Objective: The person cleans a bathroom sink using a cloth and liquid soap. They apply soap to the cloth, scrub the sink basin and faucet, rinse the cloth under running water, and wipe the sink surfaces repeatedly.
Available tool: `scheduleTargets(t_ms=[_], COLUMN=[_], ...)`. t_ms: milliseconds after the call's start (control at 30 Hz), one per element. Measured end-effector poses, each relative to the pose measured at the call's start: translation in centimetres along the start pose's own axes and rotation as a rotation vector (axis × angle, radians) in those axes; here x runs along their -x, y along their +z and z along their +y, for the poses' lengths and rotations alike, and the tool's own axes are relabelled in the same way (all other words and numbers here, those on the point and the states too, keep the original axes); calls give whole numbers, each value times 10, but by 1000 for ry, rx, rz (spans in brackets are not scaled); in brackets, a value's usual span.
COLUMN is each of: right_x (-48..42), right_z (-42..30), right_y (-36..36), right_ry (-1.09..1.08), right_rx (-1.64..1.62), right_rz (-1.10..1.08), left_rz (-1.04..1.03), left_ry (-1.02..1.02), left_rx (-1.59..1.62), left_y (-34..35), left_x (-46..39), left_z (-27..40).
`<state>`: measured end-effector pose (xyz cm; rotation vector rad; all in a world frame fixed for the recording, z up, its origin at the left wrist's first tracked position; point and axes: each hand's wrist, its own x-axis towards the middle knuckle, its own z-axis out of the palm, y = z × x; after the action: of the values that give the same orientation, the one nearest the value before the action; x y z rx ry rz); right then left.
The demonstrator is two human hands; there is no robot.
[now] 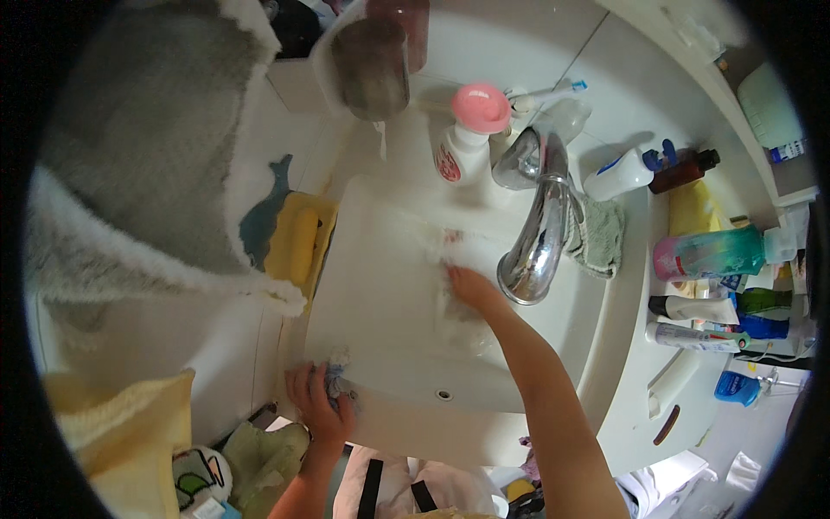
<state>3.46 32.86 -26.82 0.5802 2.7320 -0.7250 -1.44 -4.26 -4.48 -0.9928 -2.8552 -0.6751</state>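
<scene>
A white washbasin [382, 279] lies before me, with a curved chrome faucet [541, 233] over its right side. My left hand [319, 401] is at the basin's near-left rim, its fingers and thumb around a small crumpled grey-blue cloth [334, 381]. Deep in the basin, left of the spout, is my right hand [468, 287]. Its fingers are blurred, and whether they hold something cannot be made out. Whitish, foam-like patches surround it on the basin floor. Nearer me, a round overflow hole [444, 394] shows in the basin wall.
Behind the basin stands a white pump bottle [467, 149] with a pink top. A green cloth [596, 237] lies beside the faucet. Yellow soap [301, 245] sits at the left rim. A grey towel [149, 149] hangs at left. Bottles and tubes [697, 308] line the right counter.
</scene>
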Motion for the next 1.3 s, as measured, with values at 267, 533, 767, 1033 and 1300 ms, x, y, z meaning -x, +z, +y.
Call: scheduleTargets(t_ms=[267, 533, 767, 1033, 1300], right_x=[45, 44, 35, -24, -48], right_z=[-21, -48, -48, 74, 44], right_y=[-37, -32, -31, 26, -43], right_ry=[-102, -157, -76, -117, -105], right_rx=[82, 0, 216, 346, 1079], right_rz=[109, 233, 266, 177, -256], left_rz=[124, 238, 292, 561, 510], left_ry=[-56, -136, -146, -133, -237], left_rx=[-80, -52, 71, 190, 548], left_y=[-10, 1, -8, 13, 59], left_x=[4, 2, 10, 67, 231], left_z=[0, 0, 2, 65, 2])
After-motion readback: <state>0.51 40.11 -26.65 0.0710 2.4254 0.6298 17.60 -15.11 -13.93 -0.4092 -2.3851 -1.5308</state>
